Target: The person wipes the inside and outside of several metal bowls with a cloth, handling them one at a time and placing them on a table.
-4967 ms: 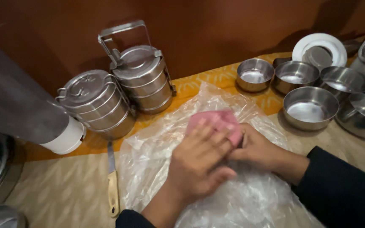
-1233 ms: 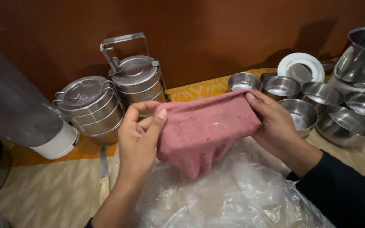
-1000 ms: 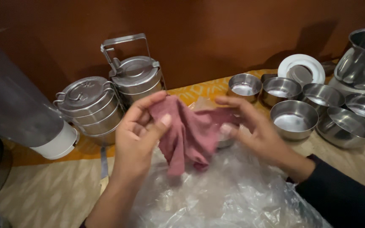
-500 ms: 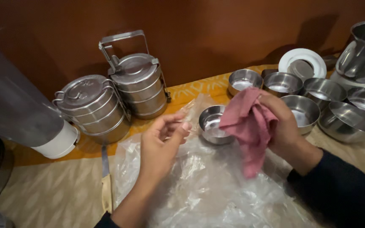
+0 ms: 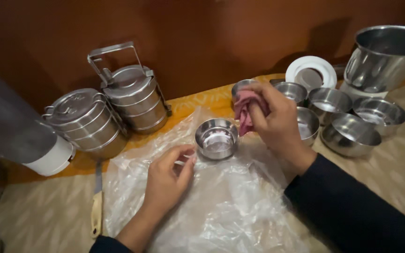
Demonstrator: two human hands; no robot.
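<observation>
My right hand (image 5: 277, 124) grips a bunched pink cloth (image 5: 246, 112) just right of a small steel bowl (image 5: 216, 138). That bowl sits upright on a crinkled clear plastic sheet (image 5: 212, 201). My left hand (image 5: 169, 178) rests on the plastic just left of the bowl, fingers loosely curled, holding nothing that I can see. Behind the cloth stands another small steel bowl (image 5: 240, 86), partly hidden by my fingers.
Two stacked steel tiffin carriers (image 5: 134, 96) (image 5: 85, 122) stand at the back left. Several steel bowls (image 5: 352, 133) cluster at right beside a large steel pot (image 5: 385, 56) and a white lid (image 5: 311, 72). A knife (image 5: 97, 206) lies left of the plastic. A white-based appliance (image 5: 48, 159) stands far left.
Both hands held the pink cloth spread over the bowl. Now the left hand has let go and lowered to the plastic; the right hand has bunched the cloth and carried it right, uncovering the bowl.
</observation>
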